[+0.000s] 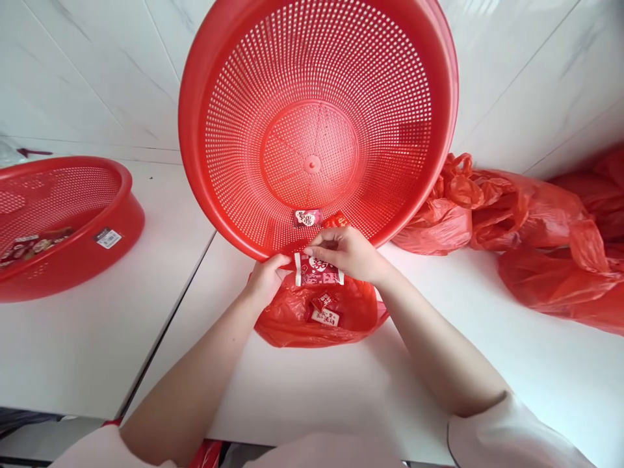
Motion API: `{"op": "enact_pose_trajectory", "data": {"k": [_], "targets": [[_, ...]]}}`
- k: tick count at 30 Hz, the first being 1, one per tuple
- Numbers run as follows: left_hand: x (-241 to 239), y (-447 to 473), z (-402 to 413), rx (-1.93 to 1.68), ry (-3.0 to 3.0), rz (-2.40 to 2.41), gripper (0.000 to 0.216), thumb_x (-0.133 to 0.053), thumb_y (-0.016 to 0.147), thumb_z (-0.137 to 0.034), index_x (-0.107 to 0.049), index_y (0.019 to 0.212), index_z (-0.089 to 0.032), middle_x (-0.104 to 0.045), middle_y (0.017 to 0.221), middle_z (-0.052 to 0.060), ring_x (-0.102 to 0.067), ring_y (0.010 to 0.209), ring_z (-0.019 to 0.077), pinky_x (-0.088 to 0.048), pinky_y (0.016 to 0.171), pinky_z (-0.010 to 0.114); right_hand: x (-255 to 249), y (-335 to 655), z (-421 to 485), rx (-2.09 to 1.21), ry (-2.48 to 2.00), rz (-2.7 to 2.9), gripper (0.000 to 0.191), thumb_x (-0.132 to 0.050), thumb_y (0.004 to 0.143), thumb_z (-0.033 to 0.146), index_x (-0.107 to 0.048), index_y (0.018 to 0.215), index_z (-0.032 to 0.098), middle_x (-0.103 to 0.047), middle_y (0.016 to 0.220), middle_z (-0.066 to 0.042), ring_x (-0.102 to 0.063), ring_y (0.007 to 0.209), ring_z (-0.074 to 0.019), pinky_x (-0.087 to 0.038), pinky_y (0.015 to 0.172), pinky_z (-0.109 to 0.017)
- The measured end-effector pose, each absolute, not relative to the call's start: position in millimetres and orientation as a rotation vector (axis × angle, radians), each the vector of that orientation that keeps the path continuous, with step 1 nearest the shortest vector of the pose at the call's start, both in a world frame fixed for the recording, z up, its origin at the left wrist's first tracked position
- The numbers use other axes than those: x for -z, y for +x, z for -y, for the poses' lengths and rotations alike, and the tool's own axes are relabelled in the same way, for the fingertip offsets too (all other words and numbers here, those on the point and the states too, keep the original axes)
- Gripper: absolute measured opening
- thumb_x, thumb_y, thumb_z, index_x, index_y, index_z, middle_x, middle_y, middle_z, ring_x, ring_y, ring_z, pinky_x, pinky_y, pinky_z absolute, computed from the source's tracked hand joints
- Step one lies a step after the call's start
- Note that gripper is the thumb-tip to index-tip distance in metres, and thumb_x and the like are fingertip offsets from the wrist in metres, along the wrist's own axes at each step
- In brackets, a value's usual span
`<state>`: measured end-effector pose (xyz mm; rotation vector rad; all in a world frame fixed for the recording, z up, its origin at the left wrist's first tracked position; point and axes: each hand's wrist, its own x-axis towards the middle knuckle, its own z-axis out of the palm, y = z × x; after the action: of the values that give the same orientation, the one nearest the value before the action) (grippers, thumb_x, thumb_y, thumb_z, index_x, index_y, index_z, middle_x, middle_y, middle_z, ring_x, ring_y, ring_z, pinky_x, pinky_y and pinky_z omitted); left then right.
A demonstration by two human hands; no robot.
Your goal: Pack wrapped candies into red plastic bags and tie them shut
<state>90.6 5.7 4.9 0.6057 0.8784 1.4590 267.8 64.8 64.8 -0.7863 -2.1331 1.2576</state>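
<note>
A large red mesh basket (316,58) is tipped toward me, its lower rim just above an opened red plastic bag (287,318). My right hand (351,255) pinches a red and white wrapped snack packet (319,270) over the bag's mouth. At the left of that mouth, my left hand (267,281) is closed on the bag's edge, thumb along the basket rim; its other fingers are partly hidden. Low inside the basket lie a purplish packet (308,218) and a red packet (336,220). Small packets (325,316) show inside the bag.
Another red basket (124,208) with a white label stands on the left, with several wrapped items (34,247) in it. Several filled red plastic bags (531,208) sit along the right by the tiled wall (517,78). A seam divides the white table (195,364).
</note>
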Motion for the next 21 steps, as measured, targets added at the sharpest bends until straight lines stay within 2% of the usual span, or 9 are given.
{"op": "enact_pose_trajectory", "data": {"k": [3,6,7,9,11,13,15,17,21], "targets": [[-6,90,-5,-1.431,0.606,-0.895,0.019,-0.064,0.069,-0.014,-0.071,0.087,-0.013,-0.073,0.098,0.008,-0.066,0.102,0.0282,-0.051,0.091,0.042,-68,269,-64,-1.200,-0.812,2.241,0.035,-0.061,0.086,0.047,-0.067,0.070,0.018,-0.065,0.062,-0.001,-0.055,0.055,-0.0114,-0.041,0.056,-0.025],[-6,90,-5,-1.433,0.638,-0.862,0.019,-0.064,0.069,-0.014,-0.070,0.087,-0.014,-0.073,0.098,0.008,-0.066,0.101,0.0287,-0.050,0.092,0.044,-71,271,-66,-0.854,-0.945,2.258,0.035,-0.052,0.092,0.044,-0.065,0.071,0.018,-0.068,0.066,-0.002,-0.058,0.058,-0.0133,-0.043,0.061,-0.027],[-6,89,-5,-1.441,0.640,-0.862,0.019,-0.065,0.068,-0.014,-0.070,0.086,-0.014,-0.073,0.098,0.008,-0.066,0.101,0.0290,-0.050,0.092,0.045,-71,272,-67,-0.676,-1.001,2.261,0.032,-0.050,0.094,0.041,-0.066,0.077,0.018,-0.070,0.073,-0.004,-0.061,0.065,-0.0157,-0.045,0.066,-0.029],[-6,89,-5,-1.450,0.634,-0.875,0.019,-0.065,0.067,-0.013,-0.070,0.085,-0.014,-0.073,0.096,0.008,-0.066,0.101,0.0299,-0.050,0.092,0.046,-66,273,-72,-0.335,-1.113,2.292,0.025,-0.049,0.095,0.035,-0.067,0.097,0.016,-0.072,0.098,-0.012,-0.064,0.092,-0.0241,-0.046,0.083,-0.037],[-6,90,-5,-1.450,0.634,-0.882,0.018,-0.065,0.066,-0.013,-0.070,0.084,-0.014,-0.073,0.093,0.008,-0.066,0.102,0.0305,-0.050,0.093,0.046,-58,274,-77,-0.147,-1.218,2.379,0.032,-0.052,0.093,0.031,-0.061,0.117,0.012,-0.061,0.129,-0.019,-0.052,0.122,-0.0329,-0.037,0.101,-0.048],[-5,90,-5,-1.459,0.639,-0.892,0.015,-0.064,0.066,-0.013,-0.069,0.081,-0.014,-0.073,0.090,0.008,-0.066,0.102,0.0301,-0.050,0.093,0.046,-50,275,-80,-0.144,-1.271,2.513,0.044,-0.053,0.093,0.033,-0.054,0.130,0.009,-0.046,0.144,-0.022,-0.039,0.136,-0.0360,-0.026,0.110,-0.055],[-5,91,-6,-1.466,0.643,-0.893,0.014,-0.064,0.067,-0.013,-0.069,0.080,-0.014,-0.073,0.090,0.007,-0.066,0.101,0.0295,-0.050,0.092,0.046,-47,277,-80,-0.270,-1.223,2.636,0.047,-0.051,0.094,0.035,-0.051,0.134,0.011,-0.047,0.144,-0.021,-0.043,0.134,-0.0340,-0.029,0.110,-0.053],[-4,90,-6,-1.474,0.641,-0.893,0.013,-0.063,0.067,-0.013,-0.068,0.080,-0.014,-0.072,0.091,0.007,-0.066,0.101,0.0288,-0.050,0.093,0.046,-49,279,-79,-0.419,-1.094,2.691,0.040,-0.051,0.094,0.031,-0.055,0.131,0.016,-0.059,0.132,-0.017,-0.056,0.121,-0.0289,-0.040,0.102,-0.045],[-5,89,-7,-1.429,0.597,-0.924,0.013,-0.062,0.068,-0.016,-0.070,0.078,-0.012,-0.072,0.086,0.008,-0.067,0.097,0.0290,-0.050,0.093,0.046,-59,282,-79,-0.594,-0.901,2.619,0.028,-0.045,0.094,0.017,-0.068,0.108,0.021,-0.073,0.104,-0.007,-0.067,0.092,-0.0188,-0.048,0.083,-0.030]]}}
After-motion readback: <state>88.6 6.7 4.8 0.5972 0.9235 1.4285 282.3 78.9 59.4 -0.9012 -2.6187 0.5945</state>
